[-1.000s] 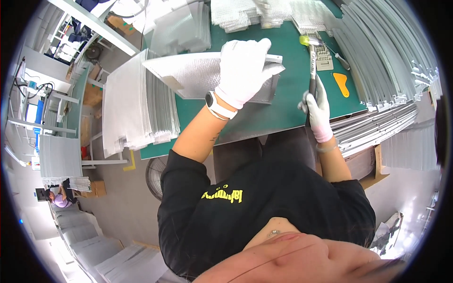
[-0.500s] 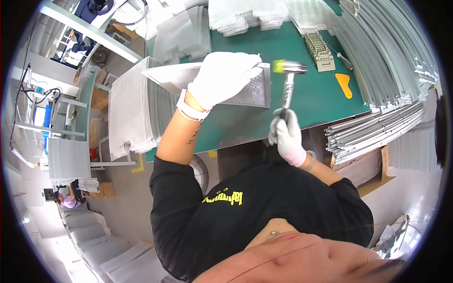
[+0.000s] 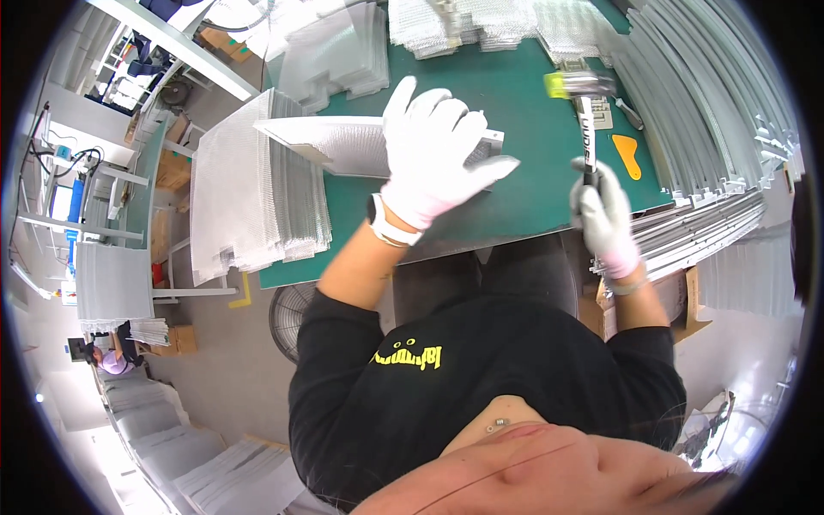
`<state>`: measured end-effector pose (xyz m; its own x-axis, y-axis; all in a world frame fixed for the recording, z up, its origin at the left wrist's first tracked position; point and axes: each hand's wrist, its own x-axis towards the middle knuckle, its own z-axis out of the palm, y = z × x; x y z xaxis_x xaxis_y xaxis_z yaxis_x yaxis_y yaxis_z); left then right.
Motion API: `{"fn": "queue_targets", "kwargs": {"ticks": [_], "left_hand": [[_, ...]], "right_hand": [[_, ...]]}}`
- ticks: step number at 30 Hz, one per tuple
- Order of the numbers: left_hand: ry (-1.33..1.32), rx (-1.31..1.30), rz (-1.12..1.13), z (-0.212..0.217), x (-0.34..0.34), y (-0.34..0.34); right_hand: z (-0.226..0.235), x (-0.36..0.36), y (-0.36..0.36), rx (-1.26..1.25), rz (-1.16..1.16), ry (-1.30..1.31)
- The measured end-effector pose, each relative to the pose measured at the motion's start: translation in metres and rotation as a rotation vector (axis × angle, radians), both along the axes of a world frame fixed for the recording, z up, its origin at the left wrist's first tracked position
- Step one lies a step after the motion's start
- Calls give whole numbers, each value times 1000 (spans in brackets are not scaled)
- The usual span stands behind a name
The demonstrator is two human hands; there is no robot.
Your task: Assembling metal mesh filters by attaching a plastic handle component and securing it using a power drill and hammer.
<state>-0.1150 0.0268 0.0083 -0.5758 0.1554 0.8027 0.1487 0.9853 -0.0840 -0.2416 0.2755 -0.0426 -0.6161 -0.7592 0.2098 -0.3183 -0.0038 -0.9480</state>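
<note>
Two gloved hands over the green desk [image 3: 515, 129]: the left hand [image 3: 433, 150] lies flat, fingers spread, pressing on a mesh panel [image 3: 343, 146] at the desk's near left. The right hand [image 3: 603, 215] is fisted round a hammer [image 3: 585, 112] handle, head raised right of the panel. An orange piece [image 3: 627, 155] sits further right.

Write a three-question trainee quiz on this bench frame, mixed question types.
1. True or false: the gloved right hand holds a hammer with a black handle and yellow-tipped head.
2. Which surface lies under the flat silver mesh panel? A) green bench mat B) bare wood C) red cloth
3. Fill in: the gloved left hand presses flat on the ____.

Key: 1 true. 2 A, the green bench mat. 3 the mesh panel.
</note>
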Motion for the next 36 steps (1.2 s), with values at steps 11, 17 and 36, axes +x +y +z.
{"fn": "queue_targets", "kwargs": {"ticks": [11,17,36], "left_hand": [[311,290,213,-22,-12,25],[266,242,210,-26,-7,26],[430,1068,-1158,18,62,-36]], "right_hand": [[133,-11,25,392,277,1156],[130,-3,46,29,79,714],[-78,-75,-20,115,-85,462]]}}
